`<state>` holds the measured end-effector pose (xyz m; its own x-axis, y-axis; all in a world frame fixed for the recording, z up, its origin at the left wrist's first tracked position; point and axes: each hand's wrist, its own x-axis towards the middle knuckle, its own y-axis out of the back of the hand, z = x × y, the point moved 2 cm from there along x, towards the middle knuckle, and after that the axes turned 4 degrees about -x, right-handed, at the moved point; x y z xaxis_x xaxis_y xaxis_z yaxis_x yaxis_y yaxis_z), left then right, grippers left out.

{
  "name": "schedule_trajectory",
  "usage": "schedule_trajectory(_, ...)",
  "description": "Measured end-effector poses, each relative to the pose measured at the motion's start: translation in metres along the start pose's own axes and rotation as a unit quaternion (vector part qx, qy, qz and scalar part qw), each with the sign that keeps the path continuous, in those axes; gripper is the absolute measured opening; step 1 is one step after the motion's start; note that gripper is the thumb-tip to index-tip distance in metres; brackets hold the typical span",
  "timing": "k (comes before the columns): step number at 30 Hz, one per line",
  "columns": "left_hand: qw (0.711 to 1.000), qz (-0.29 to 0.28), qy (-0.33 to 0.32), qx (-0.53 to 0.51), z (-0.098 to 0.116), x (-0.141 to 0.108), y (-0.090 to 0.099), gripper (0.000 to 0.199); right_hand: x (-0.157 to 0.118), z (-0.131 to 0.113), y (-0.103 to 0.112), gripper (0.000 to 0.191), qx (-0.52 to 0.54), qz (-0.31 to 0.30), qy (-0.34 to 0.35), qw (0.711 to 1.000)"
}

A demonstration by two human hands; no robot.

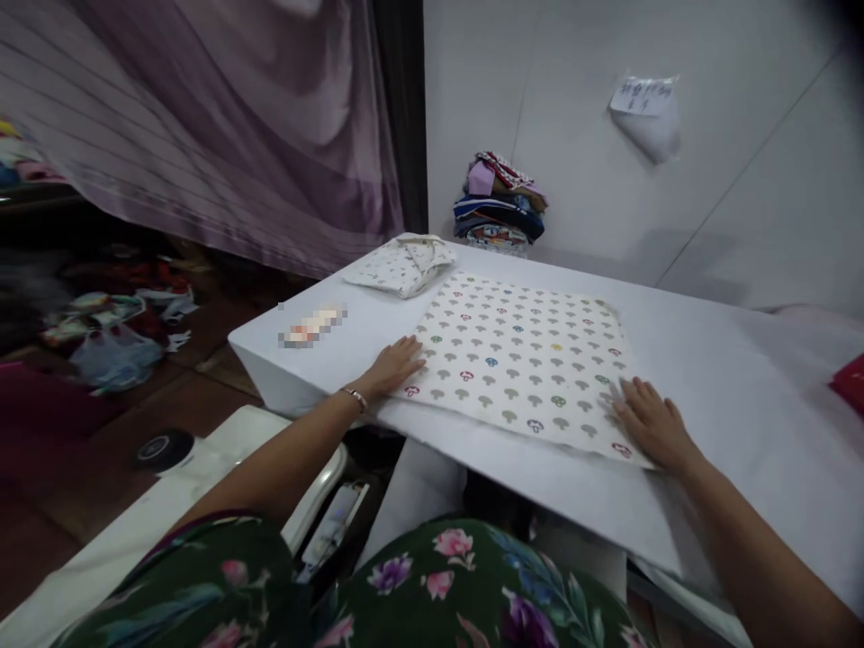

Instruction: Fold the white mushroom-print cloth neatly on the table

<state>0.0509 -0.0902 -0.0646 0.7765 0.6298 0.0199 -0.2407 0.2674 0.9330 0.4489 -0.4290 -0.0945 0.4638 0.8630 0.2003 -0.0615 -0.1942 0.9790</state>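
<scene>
Watching over the head cam, I've got my left hand [397, 364] palm down on the left edge of the mushroom-print cloth [517, 364], fingers extended, not pinching anything. My right hand [652, 423] is pretty much the same on the opposite edge, close to the near corner, fingers a bit spread. The cloth's lying flat on the white tabletop [715, 396] between them, folded fabric [398, 270] just beside its far-left corner.
</scene>
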Motion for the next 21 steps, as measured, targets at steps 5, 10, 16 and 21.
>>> schedule_trajectory(5, 0.994, 0.102, -0.005, -0.034, 0.001, -0.034, 0.013, 0.059, -0.034, -0.009, 0.023, 0.051, 0.084, 0.08, 0.054, 0.992)
schedule_trajectory(10, 0.986, 0.119, -0.114, -0.006, 0.01, -0.079, 0.002, 0.054, -0.086, -0.029, 0.028, 0.042, 0.111, 0.083, 0.133, 0.981)
schedule_trajectory(16, 0.975, 0.168, -0.144, 0.029, 0.018, -0.07, -0.007, 0.032, -0.085, -0.043, 0.024, 0.037, 0.077, 0.11, 0.157, 0.978)
schedule_trajectory(21, 0.975, 0.178, -0.128, 0.043, 0.021, -0.063, -0.006, 0.033, -0.077, -0.045, 0.019, 0.034, 0.06, 0.112, 0.159, 0.979)
